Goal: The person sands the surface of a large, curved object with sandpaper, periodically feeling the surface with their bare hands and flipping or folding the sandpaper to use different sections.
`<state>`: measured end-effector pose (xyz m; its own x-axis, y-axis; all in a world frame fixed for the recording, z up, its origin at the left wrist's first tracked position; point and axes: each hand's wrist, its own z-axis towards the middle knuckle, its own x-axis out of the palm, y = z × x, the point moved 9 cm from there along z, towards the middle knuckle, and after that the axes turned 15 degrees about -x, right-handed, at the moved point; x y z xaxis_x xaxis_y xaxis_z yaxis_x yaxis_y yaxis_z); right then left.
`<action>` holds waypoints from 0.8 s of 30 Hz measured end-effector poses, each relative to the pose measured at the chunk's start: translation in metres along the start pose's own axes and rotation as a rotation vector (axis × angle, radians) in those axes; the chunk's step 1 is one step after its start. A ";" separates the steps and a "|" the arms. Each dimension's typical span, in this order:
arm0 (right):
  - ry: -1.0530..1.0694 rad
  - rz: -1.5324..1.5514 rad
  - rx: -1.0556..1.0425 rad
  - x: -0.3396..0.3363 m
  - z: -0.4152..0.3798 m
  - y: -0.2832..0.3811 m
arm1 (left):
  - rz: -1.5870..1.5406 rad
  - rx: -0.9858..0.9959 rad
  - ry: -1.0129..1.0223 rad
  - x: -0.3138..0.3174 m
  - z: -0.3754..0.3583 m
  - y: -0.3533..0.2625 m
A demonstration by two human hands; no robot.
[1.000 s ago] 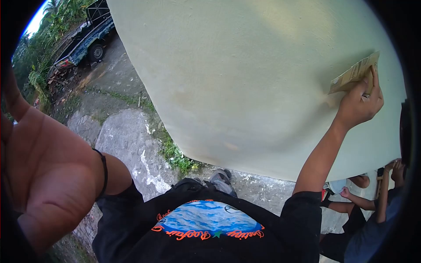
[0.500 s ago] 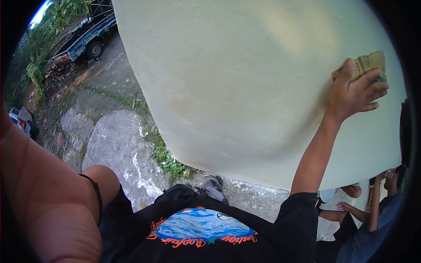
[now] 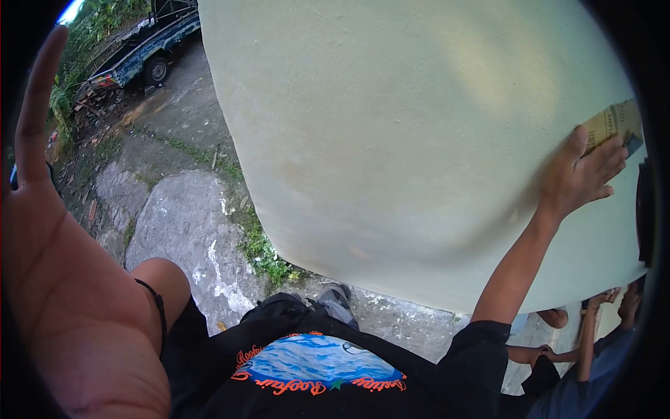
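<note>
My right hand (image 3: 581, 174) presses a folded piece of brown printed sandpaper (image 3: 609, 128) flat against the pale green wall (image 3: 391, 140), near the wall's right side. Its fingers lie over the paper's lower part. Close to the camera on the left, my left hand (image 3: 77, 293) shows its palm, with one finger stretched upward and the other fingers out of view. Nothing is visible in that palm.
A blue truck (image 3: 139, 63) stands at the upper left on the concrete ground (image 3: 181, 230). Grass (image 3: 262, 251) grows along the wall's foot. At the lower right sits another person (image 3: 593, 370) in dark clothes. My shoe (image 3: 335, 300) is beside the wall.
My right hand and the sandpaper have moved right and down in view. My left hand has shifted, and a raised finger now shows. The other person's hands have come together.
</note>
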<state>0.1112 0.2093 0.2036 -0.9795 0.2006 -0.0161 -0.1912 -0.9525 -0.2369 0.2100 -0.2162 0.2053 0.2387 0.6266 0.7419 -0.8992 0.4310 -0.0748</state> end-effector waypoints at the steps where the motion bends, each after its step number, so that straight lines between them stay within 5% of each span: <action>1: -0.032 -0.023 -0.016 -0.003 0.012 -0.005 | 0.010 -0.001 0.007 0.000 0.000 0.001; 15: -0.125 -0.111 -0.106 -0.016 0.061 -0.021 | 0.100 0.024 0.101 -0.015 0.005 0.004; 18: -0.093 -0.132 -0.045 -0.013 0.076 -0.034 | 0.121 0.033 0.112 -0.016 0.005 0.009; 20: -0.026 -0.050 0.203 -0.012 0.076 -0.038 | 0.135 0.040 0.122 -0.020 0.006 0.009; 24: 0.127 -0.301 0.099 0.029 0.104 -0.107 | 0.166 0.043 0.150 -0.019 0.006 0.018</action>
<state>0.0972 0.2932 0.3293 -0.8639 0.4970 -0.0818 -0.4817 -0.8627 -0.1538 0.1869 -0.2243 0.1936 0.1354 0.7773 0.6144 -0.9446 0.2884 -0.1568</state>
